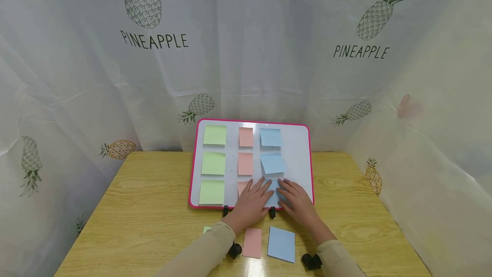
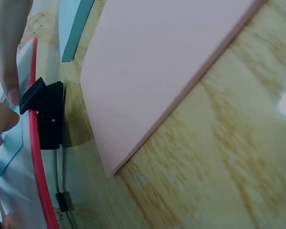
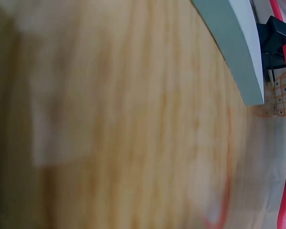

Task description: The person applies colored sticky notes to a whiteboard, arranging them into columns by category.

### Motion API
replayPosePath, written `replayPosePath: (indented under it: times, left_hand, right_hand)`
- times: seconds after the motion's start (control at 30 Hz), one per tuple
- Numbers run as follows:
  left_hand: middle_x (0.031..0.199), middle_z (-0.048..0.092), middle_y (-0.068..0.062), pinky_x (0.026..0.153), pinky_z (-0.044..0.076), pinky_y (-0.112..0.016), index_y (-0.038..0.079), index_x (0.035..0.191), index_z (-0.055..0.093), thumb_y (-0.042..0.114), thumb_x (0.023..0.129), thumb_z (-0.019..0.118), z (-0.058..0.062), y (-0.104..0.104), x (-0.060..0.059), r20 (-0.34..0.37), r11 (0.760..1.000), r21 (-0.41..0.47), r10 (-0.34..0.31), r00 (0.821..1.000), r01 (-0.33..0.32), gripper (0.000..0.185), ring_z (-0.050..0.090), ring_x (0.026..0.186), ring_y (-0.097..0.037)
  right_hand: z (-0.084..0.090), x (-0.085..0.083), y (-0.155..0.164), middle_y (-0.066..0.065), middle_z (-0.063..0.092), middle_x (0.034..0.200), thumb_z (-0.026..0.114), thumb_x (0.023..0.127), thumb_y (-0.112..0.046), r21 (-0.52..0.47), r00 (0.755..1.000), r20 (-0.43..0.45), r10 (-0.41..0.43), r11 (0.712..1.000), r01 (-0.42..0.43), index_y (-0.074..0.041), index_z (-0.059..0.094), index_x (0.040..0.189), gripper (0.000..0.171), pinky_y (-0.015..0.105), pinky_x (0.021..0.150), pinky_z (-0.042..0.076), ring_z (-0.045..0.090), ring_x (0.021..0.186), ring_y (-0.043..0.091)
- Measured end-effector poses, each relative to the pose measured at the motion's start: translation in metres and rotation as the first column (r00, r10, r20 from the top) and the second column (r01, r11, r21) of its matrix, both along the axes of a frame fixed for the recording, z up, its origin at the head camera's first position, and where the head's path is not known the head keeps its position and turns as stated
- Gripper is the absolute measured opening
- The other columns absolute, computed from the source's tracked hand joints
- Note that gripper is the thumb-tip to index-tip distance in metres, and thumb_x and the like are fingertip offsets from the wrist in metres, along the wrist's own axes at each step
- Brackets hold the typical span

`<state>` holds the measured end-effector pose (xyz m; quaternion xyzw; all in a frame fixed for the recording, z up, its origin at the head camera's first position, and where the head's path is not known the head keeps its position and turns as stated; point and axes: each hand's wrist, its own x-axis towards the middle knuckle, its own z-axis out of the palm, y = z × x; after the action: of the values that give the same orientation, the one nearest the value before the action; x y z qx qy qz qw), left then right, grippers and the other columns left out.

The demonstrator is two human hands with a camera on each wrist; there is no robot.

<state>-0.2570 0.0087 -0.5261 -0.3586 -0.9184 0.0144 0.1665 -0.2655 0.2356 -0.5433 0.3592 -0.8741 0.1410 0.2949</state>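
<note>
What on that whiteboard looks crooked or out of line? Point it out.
The middle blue note in the right column sits tilted, its edges slanting against the squarer blue note above. The green notes and pink notes look straight. Both hands cover the bottom blue note, so its alignment cannot be judged.

Legible text, for your record: you have the word "PINEAPPLE" twice, in thin dark capitals on the white curtain [image 1: 246,54] behind the table. One [image 1: 154,40] stands upper left beneath a drawn pineapple; the other [image 1: 361,51] upper right, likewise beneath a pineapple. The sticky notes and whiteboard [image 1: 296,148] carry no writing you can read.
</note>
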Motion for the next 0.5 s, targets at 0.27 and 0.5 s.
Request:
replayPosePath:
  times: [0.27,0.5]
  left_hand:
    - [0.159,0.025,-0.001,0.114,0.018,-0.051,0.022,0.146,0.046,0.051,0.093,0.058,-0.008,-0.003,-0.003,0.000,1.000,0.000,0.011,1.000,-0.011,0.061,0.014,0.147,-0.025]
    - [0.160,0.023,0.001,0.115,0.017,-0.051,0.024,0.147,0.045,0.053,0.093,0.056,-0.012,-0.007,-0.006,0.005,0.999,-0.002,0.042,0.999,-0.042,0.062,0.011,0.147,-0.026]
  right_hand:
    - [-0.002,0.000,0.002,0.008,0.054,0.140,0.084,0.073,-0.019,-0.006,1.000,0.013,0.010,1.000,-0.010,-0.006,0.066,0.124,0.056,0.038,0.114,0.022,0.046,0.130,0.031]
    - [-0.002,0.002,0.004,0.007,0.054,0.140,0.086,0.073,-0.022,-0.014,0.997,0.065,-0.044,0.999,0.045,-0.007,0.066,0.123,0.056,0.033,0.116,0.018,0.045,0.132,0.030]
